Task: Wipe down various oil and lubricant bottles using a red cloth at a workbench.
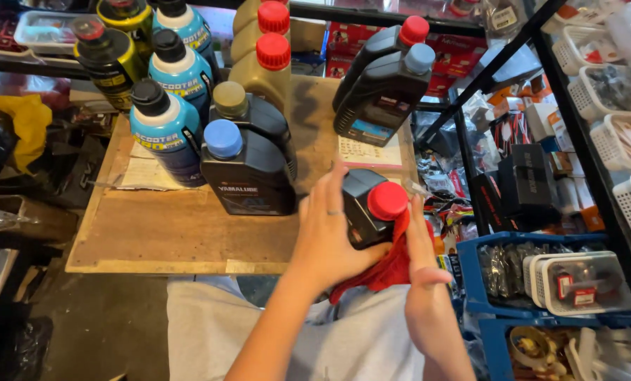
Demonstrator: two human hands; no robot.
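Left hand: you clasp the black oil bottle, red-capped, just off the wooden board.
Right hand: you press the red rag beneath it.
Tip: steady the bottle, wipe firmly.

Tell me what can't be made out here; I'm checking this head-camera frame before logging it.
- Black bottle, head view: lower body hidden by the left hand and red cloth.
- Right hand: palm side turned away, grip on the cloth unclear.
- Rear bottles: tops cut by the upper edge.
- Basket parts: too small.
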